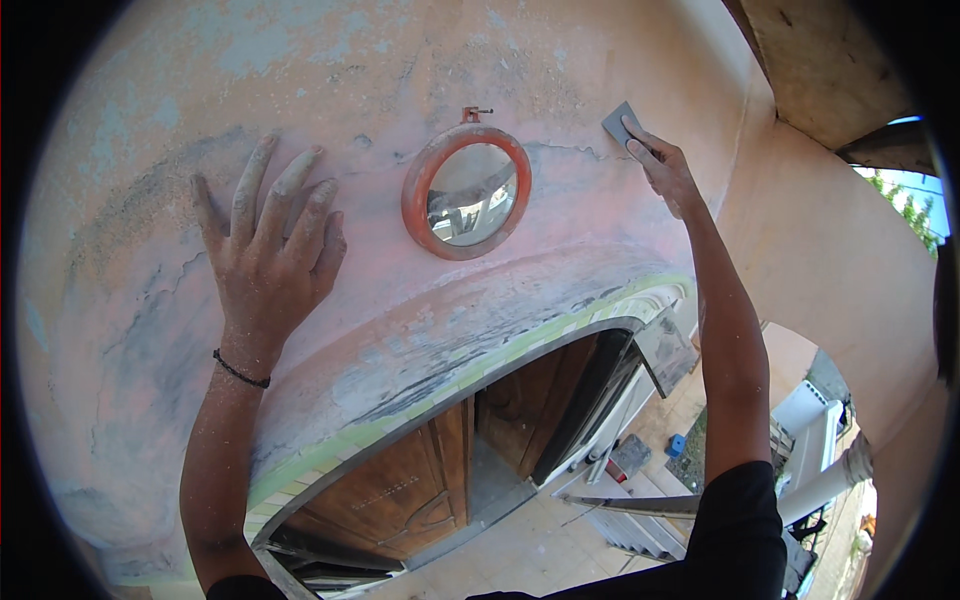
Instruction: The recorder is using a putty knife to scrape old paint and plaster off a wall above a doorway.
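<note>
Spreads the left hand (268, 245) wide over the pink, patchy wall (370, 95), back of it toward the view, fingers fanned well apart and dusted pale, without anything in the grasp. Cannot tell firm contact of the palm with the plaster from a slight gap. Wears a dark braided bracelet (240, 371) round the left wrist.

Pinches a small grey scraper (618, 121) in the right hand (660, 165), high at the right of the same wall, with thumb and fingers closed on the lower right edge of the flat blade. Holds it tilted, one corner upward, at the wall face; cannot tell touching from hovering just off. Shows a thin, dark crack (570, 150) in the plaster just left of the scraper.

Sees between the two hands, well apart from both, a round mirror (470, 195) in a red frame (413, 200), with a small red fitting (472, 115) just above. Looks down below that on a pale green arched moulding (272, 482), on wooden doors (400, 490) under the arch, and on a blue block (676, 444) lying lower right, near the right forearm
</note>
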Demonstrator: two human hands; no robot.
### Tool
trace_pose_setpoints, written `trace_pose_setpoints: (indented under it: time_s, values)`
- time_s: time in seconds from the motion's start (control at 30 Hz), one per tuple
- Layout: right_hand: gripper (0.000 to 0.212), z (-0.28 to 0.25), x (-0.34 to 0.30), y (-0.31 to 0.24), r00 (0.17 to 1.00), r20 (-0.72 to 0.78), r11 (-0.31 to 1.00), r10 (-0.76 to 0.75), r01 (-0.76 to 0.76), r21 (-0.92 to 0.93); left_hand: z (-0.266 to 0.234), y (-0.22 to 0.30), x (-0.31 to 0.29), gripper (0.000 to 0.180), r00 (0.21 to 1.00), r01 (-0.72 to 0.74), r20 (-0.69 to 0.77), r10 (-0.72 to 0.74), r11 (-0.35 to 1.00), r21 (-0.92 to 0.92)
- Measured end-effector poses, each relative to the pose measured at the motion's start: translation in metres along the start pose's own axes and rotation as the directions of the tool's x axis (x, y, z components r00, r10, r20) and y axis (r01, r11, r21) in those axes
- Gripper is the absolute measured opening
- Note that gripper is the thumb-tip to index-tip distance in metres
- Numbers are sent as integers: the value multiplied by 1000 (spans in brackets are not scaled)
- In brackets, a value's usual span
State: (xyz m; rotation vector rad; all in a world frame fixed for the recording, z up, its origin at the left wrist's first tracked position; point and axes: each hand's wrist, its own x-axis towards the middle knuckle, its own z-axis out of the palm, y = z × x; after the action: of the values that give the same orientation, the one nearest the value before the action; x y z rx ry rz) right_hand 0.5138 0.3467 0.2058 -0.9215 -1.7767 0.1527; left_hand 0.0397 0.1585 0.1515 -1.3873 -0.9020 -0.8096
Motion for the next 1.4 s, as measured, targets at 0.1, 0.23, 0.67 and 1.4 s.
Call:
trace_pose_setpoints:
  time_s: [0.1,0.23,0.67,1.4]
  values:
    - [43,7,13,-33,982,-33,982,186,-185,22,3,2,-2,23,1000,-22,-9,22,1000,-13]
    - [49,57,79,-129,868,-116,857,-483,442,-267,0,1,-4,23,1000,-9,-1,9,1000,10]
    - [40,-17,19,1,980,-92,983,174,-178,-34,13,55,-16,17,992,-60,83,94,939,-338]
    - [39,8,11,-33,880,-53,759,472,-376,531,16,56,-16,18,991,-102,44,126,929,-355]
